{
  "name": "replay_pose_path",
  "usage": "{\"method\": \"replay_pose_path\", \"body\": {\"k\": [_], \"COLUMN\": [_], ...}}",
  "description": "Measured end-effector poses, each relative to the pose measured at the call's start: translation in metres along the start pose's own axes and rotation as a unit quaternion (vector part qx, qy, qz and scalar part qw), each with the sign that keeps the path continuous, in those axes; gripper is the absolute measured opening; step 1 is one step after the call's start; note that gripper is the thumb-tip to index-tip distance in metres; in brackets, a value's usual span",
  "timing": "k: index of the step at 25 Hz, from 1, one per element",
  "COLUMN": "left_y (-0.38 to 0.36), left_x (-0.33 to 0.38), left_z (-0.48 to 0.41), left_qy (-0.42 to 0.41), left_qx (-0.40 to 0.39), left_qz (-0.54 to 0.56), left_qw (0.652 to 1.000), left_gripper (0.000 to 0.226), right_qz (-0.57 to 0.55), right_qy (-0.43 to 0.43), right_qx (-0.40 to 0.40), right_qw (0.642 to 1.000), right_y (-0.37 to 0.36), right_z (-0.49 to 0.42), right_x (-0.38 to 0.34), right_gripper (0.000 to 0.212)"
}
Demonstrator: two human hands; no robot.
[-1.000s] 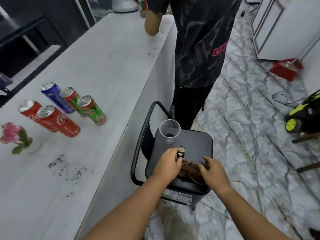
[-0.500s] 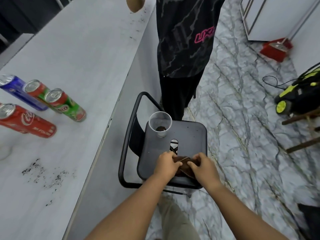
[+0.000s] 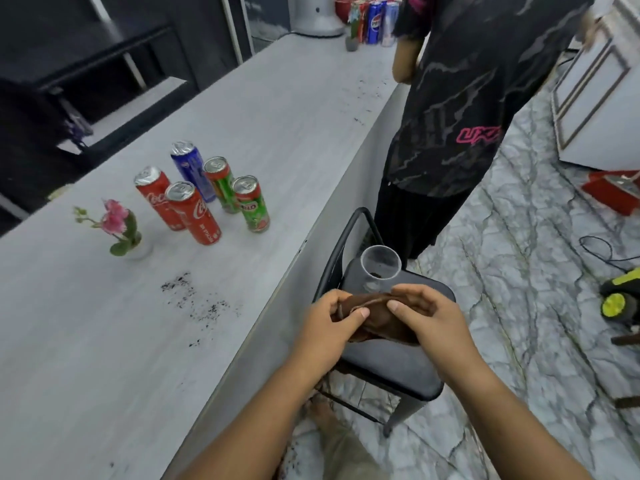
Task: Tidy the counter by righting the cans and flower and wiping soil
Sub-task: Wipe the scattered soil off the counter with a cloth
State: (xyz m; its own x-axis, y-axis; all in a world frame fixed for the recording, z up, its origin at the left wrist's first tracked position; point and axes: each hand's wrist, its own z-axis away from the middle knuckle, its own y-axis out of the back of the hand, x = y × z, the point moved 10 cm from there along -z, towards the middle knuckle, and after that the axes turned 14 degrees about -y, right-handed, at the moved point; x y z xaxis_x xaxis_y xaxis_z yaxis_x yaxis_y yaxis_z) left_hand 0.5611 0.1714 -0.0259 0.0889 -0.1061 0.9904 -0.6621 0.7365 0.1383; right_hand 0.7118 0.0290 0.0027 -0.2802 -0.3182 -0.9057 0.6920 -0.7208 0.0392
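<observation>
Left hand (image 3: pixel 327 323) and right hand (image 3: pixel 431 318) hold a brown cloth (image 3: pixel 377 320) above the stool (image 3: pixel 391 370).
Their fingers (image 3: pixel 398 308) pinch it; soil (image 3: pixel 197 301) dots the counter (image 3: pixel 104 358).

**Table and stool beside it**

I am looking down at a long pale grey table (image 3: pixel 277 140). Two red cans (image 3: pixel 194 213), a blue can (image 3: pixel 192 171) and two green cans (image 3: pixel 251 204) are standing upright on it in a tight cluster. A pink flower (image 3: pixel 116 216) in a small white pot (image 3: pixel 140 250) is standing just left of them. Dark soil (image 3: pixel 197 301) is lying scattered nearer me. A clear cup (image 3: pixel 380 268) is sitting on the dark stool (image 3: pixel 391 368) beside the table.
</observation>
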Motion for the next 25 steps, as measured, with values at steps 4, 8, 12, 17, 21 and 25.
{"method": "replay_pose_path", "body": {"k": [4, 8, 12, 17, 21, 25], "left_y": [0.093, 0.186, 0.269, 0.367, 0.442, 0.476], "left_x": [0.028, 0.029, 0.018, 0.011, -0.008, -0.041], "left_z": [0.031, 0.078, 0.128, 0.169, 0.201, 0.215], "left_qy": [0.002, 0.029, 0.059, 0.08, 0.104, 0.144], "left_qx": [0.105, 0.217, 0.323, 0.441, 0.506, 0.497], "left_qz": [0.025, 0.041, 0.022, -0.013, -0.009, -0.062], "left_qw": [0.994, 0.975, 0.944, 0.894, 0.856, 0.853], "left_gripper": [0.014, 0.015, 0.018, 0.02, 0.023, 0.021], "right_qz": [0.017, 0.048, 0.125, 0.179, 0.213, 0.354], "right_qy": [0.004, -0.011, -0.012, 0.005, -0.009, 0.096], "right_qx": [-0.097, -0.189, -0.277, -0.355, -0.402, -0.4], "right_qw": [0.995, 0.981, 0.953, 0.918, 0.891, 0.84], "right_y": [-0.09, -0.195, -0.302, -0.439, -0.536, -0.589], "right_z": [0.011, 0.017, 0.023, 0.025, 0.032, 0.027], "right_x": [-0.039, -0.052, -0.055, -0.061, -0.047, -0.023], "right_gripper": [0.024, 0.024, 0.025, 0.021, 0.019, 0.019]}}
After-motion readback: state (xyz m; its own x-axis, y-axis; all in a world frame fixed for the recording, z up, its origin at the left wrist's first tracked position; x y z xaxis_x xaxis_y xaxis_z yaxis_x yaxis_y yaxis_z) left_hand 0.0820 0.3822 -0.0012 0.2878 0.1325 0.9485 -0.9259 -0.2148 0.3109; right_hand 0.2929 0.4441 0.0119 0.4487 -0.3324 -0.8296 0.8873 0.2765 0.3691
